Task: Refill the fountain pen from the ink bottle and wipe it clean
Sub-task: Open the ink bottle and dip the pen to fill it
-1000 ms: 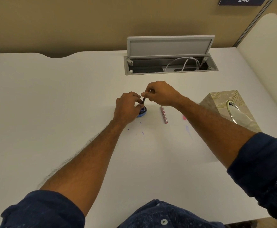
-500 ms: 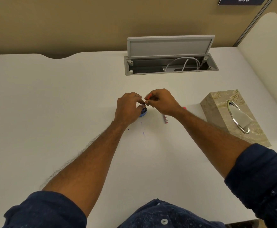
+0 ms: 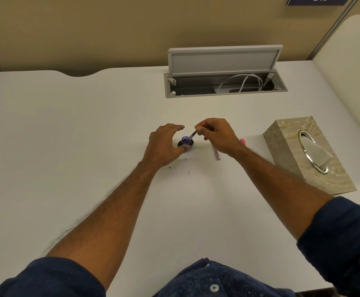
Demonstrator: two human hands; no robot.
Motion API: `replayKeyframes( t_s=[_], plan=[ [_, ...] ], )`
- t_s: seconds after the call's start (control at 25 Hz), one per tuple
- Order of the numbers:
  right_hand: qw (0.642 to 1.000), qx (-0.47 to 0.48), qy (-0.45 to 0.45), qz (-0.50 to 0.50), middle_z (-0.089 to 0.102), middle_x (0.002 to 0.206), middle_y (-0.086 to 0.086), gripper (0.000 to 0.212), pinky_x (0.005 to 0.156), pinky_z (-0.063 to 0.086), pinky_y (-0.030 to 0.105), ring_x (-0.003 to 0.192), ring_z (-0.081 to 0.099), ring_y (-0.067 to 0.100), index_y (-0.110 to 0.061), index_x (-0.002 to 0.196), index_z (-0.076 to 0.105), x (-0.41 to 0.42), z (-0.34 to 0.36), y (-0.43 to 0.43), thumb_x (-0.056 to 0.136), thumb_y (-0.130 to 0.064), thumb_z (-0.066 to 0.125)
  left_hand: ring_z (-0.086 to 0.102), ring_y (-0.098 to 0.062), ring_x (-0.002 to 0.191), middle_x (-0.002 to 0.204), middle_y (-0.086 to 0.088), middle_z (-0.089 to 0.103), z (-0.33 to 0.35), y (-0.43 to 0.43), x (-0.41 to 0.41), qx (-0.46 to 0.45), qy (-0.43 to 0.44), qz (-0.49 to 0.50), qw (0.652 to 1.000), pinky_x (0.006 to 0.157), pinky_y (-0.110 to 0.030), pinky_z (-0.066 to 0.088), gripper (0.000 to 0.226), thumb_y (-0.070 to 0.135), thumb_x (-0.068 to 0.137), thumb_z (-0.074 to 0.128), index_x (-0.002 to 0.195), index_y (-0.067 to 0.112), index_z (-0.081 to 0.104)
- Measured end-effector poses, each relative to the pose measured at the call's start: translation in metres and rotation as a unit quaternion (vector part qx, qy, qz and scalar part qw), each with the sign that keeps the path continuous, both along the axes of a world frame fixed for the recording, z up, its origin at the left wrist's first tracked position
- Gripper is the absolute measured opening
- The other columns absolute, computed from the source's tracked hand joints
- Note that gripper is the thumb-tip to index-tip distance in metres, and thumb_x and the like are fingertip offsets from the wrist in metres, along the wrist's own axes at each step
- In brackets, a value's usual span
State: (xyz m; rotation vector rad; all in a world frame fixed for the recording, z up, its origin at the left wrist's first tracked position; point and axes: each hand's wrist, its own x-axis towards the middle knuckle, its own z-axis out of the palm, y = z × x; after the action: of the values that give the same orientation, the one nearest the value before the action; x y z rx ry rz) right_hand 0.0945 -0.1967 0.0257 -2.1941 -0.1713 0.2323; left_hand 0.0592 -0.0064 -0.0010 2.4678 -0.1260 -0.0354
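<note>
Fountain pen with its tip in the mouth of the open ink bottle, mid-table.
Right hand pinches the tilted pen; left hand, fingers relaxed and unclenched, rests its thumb against the bottle; tissue box well right.

Both bare forearms are reaching forward over the bench from dark-blue sleeves pushed up near the elbows, and they are angling inward toward each other. The left hand is hovering palm down in a loose arch, its fingers stretching forward and slightly spread, its thumb touching the near side of the ink bottle. The right hand is sitting just beside it without touching it, thumb and forefinger pinching the fountain pen, the remaining fingers curling under the palm.
</note>
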Motion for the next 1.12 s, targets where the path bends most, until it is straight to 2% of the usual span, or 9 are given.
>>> replayKeyframes(
  t_s=[0.12, 0.24, 0.56, 0.8, 1.12],
  plan=[
    [0.999, 0.031, 0.007, -0.026, 0.073, 0.096, 0.006, 0.016, 0.085, 0.057, 0.037, 0.089, 0.068, 0.022, -0.009, 0.102, 0.073, -0.005, -0.004, -0.003, 0.090, -0.017, 0.065, 0.049, -0.016, 0.123, 0.134, 0.008, 0.055, -0.004, 0.005, -0.007, -0.007, 0.006, 0.002, 1.000, 0.103, -0.039, 0.036, 0.069, 0.052, 0.074, 0.073, 0.134, 0.028, 0.048],
    [0.998, 0.050, -0.007, -0.046, 0.072, 0.092, 0.000, 0.015, 0.081, 0.057, 0.033, 0.085, 0.067, 0.017, -0.010, 0.100, 0.074, -0.010, -0.006, -0.006, 0.089, -0.017, 0.068, 0.052, -0.012, 0.116, 0.132, 0.011, 0.055, -0.006, 0.010, -0.013, -0.018, 0.012, 0.011, 1.000, 0.102, -0.037, 0.037, 0.071, 0.053, 0.073, 0.074, 0.134, 0.030, 0.046],
    [0.996, 0.025, -0.061, -0.063, 0.071, 0.086, 0.000, 0.013, 0.066, 0.044, 0.005, 0.071, 0.058, 0.005, -0.011, 0.097, 0.075, -0.027, -0.006, -0.014, 0.085, -0.016, 0.071, 0.052, -0.015, 0.119, 0.133, 0.008, 0.054, -0.004, 0.005, -0.013, -0.021, 0.008, 0.017, 1.000, 0.103, -0.042, 0.039, 0.074, 0.055, 0.074, 0.072, 0.136, 0.028, 0.043],
    [0.993, 0.007, -0.085, -0.076, 0.070, 0.085, -0.002, 0.013, 0.065, 0.044, 0.004, 0.072, 0.059, 0.010, -0.011, 0.097, 0.074, -0.035, -0.001, -0.018, 0.086, -0.017, 0.071, 0.050, -0.017, 0.123, 0.135, 0.006, 0.054, -0.001, -0.001, -0.015, -0.012, 0.007, 0.022, 1.000, 0.104, -0.043, 0.039, 0.078, 0.063, 0.073, 0.068, 0.137, 0.026, 0.043],
    [0.991, 0.039, -0.083, -0.101, 0.068, 0.081, -0.006, 0.011, 0.064, 0.043, 0.004, 0.069, 0.058, 0.009, -0.012, 0.094, 0.075, -0.042, -0.005, -0.021, 0.085, -0.015, 0.070, 0.050, -0.019, 0.124, 0.136, 0.003, 0.054, 0.005, -0.002, -0.016, -0.011, 0.001, 0.029, 1.000, 0.105, -0.045, 0.039, 0.080, 0.061, 0.073, 0.069, 0.138, 0.024, 0.043]
  ],
)
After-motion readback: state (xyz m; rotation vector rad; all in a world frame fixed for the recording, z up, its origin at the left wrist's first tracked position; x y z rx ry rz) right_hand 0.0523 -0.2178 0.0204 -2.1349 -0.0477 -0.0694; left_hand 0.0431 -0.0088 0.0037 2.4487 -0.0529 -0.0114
